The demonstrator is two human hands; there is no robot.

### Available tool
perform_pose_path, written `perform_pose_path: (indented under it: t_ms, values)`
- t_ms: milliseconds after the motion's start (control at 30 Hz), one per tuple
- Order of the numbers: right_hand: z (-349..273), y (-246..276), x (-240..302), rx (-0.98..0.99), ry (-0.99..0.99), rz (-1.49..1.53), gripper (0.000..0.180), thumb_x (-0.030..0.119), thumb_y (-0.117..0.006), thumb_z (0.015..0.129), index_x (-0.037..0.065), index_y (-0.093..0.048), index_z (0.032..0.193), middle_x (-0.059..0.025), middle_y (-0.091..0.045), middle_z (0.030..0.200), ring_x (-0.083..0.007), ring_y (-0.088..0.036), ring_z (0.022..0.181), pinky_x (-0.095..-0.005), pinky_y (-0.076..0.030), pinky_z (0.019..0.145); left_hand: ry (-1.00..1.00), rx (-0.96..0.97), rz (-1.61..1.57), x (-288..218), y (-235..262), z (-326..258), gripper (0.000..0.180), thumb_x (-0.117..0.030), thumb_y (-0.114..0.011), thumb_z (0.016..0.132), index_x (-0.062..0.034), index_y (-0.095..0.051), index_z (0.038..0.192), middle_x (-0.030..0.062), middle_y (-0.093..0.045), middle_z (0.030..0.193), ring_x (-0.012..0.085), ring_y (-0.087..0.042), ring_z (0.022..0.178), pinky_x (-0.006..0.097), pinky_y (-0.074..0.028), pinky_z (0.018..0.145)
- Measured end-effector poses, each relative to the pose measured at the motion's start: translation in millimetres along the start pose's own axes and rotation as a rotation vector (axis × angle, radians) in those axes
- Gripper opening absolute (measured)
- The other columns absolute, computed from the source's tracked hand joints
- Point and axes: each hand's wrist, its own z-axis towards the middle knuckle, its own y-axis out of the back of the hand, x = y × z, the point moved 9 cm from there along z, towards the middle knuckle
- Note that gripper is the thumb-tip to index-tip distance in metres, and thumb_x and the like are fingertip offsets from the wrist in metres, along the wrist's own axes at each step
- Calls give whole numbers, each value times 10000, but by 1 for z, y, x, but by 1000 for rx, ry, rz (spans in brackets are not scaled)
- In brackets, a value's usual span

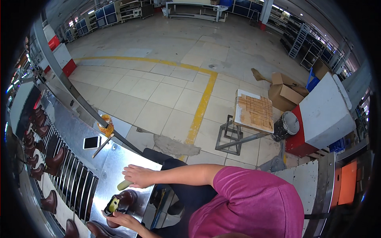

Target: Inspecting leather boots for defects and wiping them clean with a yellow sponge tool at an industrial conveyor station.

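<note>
A brown leather shoe with a yellow-green last inside it rests on the metal table. My left hand grips the shoe at its opening, with the thumb near the rim. Farther up the table is my right hand, back upward, its fingers over a pale olive-green piece. One end of that piece sticks out below the palm; its kind cannot be made out. The right hand is apart from the shoe.
Left of the table runs a rod conveyor carrying several brown shoes. A phone, a thin stick and an amber-stained jar stand or lie toward the far edge, beside a slanting metal post. A stool stands right.
</note>
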Motion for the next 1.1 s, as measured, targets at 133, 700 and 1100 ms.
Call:
perform_pose_path:
  t_ms: [133,700,1100]
  values:
    - [-2,-1,-2,-28,14,-41,428,380,-703,929,1,-654,1122,-187,-577,1351,-359,-477,1362,-470,-335,1177,-224,353,222,-14,23,-4,687,-265,-643,1056,51,-342,1586,336,-506,1460,449,-553,1292,465,-407,1136]
    - [-3,-17,-20,-143,53,134,186,149,-627,885,53,-615,1044,-189,-619,1111,-402,-562,1171,-509,-431,1057,-350,443,238,-76,34,-43,525,-18,-693,850,-21,-635,1372,194,-628,1448,412,-530,1400,521,-279,1259]
    - [9,-7,3,102,-2,-36,441,327,-710,963,19,-665,1276,-178,-616,1422,-383,-516,1381,-478,-396,1173,-182,373,255,-46,54,-60,656,-26,-767,799,-126,-620,1431,142,-546,1557,451,-360,1532,584,-272,1242]
